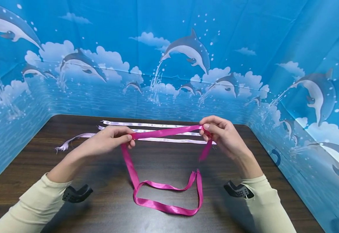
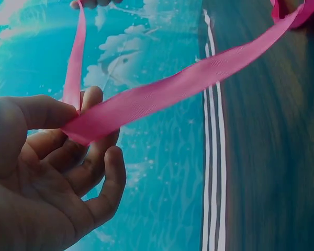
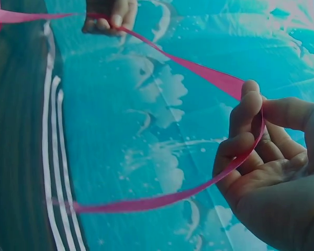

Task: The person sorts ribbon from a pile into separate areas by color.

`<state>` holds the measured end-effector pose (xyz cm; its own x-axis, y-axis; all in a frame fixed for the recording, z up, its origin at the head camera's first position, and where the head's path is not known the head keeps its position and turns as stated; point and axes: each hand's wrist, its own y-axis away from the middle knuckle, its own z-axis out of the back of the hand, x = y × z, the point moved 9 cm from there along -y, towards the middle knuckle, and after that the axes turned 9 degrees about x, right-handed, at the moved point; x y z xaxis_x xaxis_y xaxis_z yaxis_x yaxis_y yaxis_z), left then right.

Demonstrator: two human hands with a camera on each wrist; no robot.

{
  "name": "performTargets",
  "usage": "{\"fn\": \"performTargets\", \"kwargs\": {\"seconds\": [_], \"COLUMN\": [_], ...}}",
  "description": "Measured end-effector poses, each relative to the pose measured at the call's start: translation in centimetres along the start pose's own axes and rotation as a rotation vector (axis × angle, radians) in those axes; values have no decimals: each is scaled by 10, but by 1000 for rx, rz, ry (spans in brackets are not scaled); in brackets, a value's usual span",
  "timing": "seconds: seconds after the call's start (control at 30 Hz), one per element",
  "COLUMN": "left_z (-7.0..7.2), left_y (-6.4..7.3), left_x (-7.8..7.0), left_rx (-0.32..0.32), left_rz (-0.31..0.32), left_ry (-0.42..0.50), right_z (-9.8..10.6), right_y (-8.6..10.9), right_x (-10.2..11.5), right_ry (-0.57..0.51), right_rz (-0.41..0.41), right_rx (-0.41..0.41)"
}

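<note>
A bright pink satin ribbon (image 1: 169, 131) is stretched between both hands above the table. My left hand (image 1: 111, 139) pinches it between thumb and fingers, and from there a length drops to the tabletop. That part lies in a loose loop (image 1: 172, 208) near the front middle. My right hand (image 1: 223, 134) pinches the ribbon farther along, leaving a short frayed tail (image 1: 205, 152) hanging below. Seen from the left wrist, the ribbon (image 2: 167, 94) folds at the thumb of the left hand (image 2: 63, 157). In the right wrist view the tail curves down past the fingers of the right hand (image 3: 272, 146).
Behind the hands, several pale ribbon strips (image 1: 146, 124) lie side by side across the dark wooden table (image 1: 111, 207); one has a frayed, curling left end (image 1: 62, 147). A blue dolphin-print sheet (image 1: 169, 97) surrounds the table's back and sides. Black wrist devices (image 1: 77, 193) sit by both sleeves.
</note>
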<state>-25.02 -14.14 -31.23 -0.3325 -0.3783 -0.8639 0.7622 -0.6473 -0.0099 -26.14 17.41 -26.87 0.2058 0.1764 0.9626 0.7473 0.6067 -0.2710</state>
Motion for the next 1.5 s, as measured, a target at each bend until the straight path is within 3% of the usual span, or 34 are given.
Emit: {"fn": "performTargets", "kwargs": {"seconds": [0.27,0.43,0.7,0.97,1.1,1.23,1.5], "left_z": [23,33,54,72,74,77,77], "left_y": [8,13,20,28,31,32,33], "left_x": [9,17,48,81,95,108,137], "left_rx": [-72,-108,-176,-234,-236,-226,-142], "left_rz": [20,65,166,237,273,303,400], "left_ry": [34,34,102,98,110,107,34], "right_z": [19,32,59,93,109,121,132], "right_y": [7,13,26,30,30,33,37], "right_x": [9,8,-2,-37,-61,-80,-102], "right_ry": [29,141,274,532,607,595,670], "right_rz": [10,-39,-127,-263,-316,-356,-405], "right_rx": [-45,-94,-139,-143,-133,-141,-136]}}
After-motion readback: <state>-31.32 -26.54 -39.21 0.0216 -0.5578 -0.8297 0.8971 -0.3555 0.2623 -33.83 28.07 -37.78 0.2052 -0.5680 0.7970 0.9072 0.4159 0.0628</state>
